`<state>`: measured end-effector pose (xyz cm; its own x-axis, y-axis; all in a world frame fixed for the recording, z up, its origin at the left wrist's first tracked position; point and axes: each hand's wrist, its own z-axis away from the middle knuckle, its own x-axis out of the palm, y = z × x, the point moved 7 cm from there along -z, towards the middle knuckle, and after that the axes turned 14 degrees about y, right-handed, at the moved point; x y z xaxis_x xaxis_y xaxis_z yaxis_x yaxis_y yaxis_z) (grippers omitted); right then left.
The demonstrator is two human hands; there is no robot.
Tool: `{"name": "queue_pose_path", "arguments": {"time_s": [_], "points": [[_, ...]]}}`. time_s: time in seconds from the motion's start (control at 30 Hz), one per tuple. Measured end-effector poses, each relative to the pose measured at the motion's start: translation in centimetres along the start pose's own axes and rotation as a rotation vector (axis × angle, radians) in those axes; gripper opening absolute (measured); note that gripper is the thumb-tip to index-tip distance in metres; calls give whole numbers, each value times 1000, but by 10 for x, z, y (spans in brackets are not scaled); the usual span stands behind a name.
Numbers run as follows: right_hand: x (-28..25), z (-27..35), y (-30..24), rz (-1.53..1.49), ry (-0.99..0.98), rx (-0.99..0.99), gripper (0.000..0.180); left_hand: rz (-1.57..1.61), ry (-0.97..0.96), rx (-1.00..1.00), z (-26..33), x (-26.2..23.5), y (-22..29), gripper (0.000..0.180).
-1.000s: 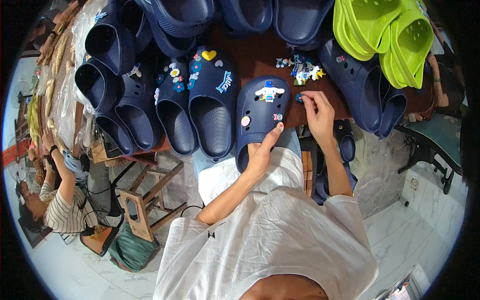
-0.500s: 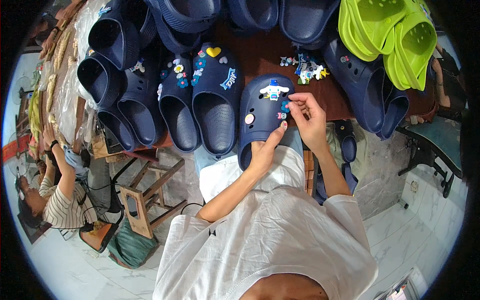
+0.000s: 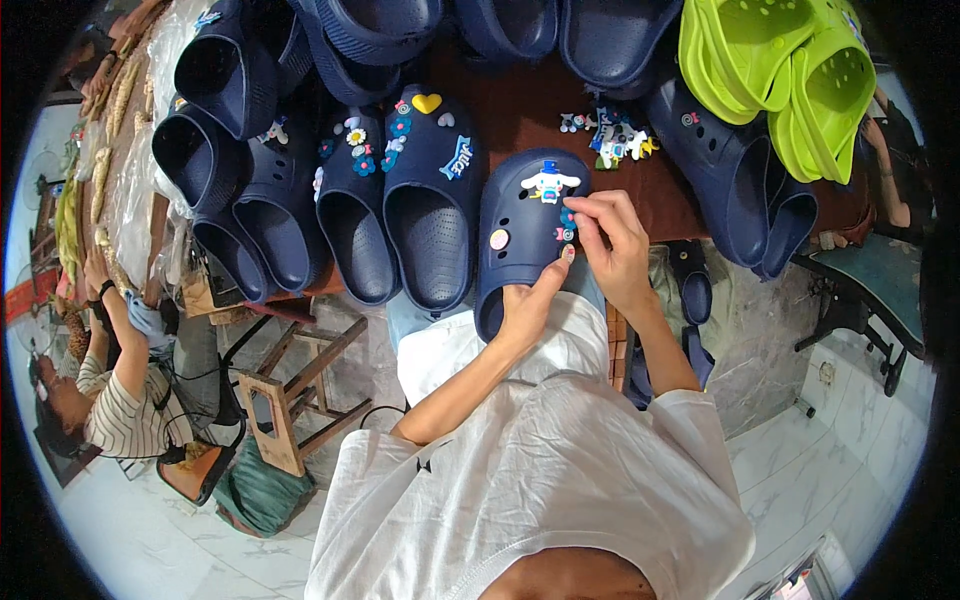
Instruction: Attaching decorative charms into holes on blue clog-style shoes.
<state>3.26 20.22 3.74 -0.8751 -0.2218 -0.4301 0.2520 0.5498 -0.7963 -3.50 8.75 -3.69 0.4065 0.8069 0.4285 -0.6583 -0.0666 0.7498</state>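
Observation:
A navy clog (image 3: 510,212) lies at the table's near edge, toe away from me. My left hand (image 3: 528,312) grips its near right side, thumb on the outer edge and the other fingers tucked inside the opening. My right hand (image 3: 612,240) is closed in a pinch over the clog's right side, fingertips against a blue flower charm (image 3: 568,220); anything between them is hidden. A small pink charm (image 3: 563,234) sits just below the flower. A white long-eared character charm with a blue hat (image 3: 549,184) is on the toe, and a round pale charm (image 3: 498,239) is on the left side.
Beyond my right hand lies a pile of loose charms (image 3: 622,140). A decorated navy clog (image 3: 430,210) stands close on the left, with several more behind. Lime-green clogs (image 3: 815,95) rest on navy ones (image 3: 720,185) at right. Another person (image 3: 130,370) sits far left.
My right fingertips have shifted slightly left onto the flower charm and bent more. My left hand and the clog have hardly moved.

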Motion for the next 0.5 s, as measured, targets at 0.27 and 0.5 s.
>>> {"name": "queue_pose_path", "arguments": {"time_s": [0.27,0.5], "points": [[2,0,21,-219,-85,238,15,-84,10,15,2,0,2,25],[6,9,43,-383,-202,518,13,-104,-11,34,6,0,1,24]]}}
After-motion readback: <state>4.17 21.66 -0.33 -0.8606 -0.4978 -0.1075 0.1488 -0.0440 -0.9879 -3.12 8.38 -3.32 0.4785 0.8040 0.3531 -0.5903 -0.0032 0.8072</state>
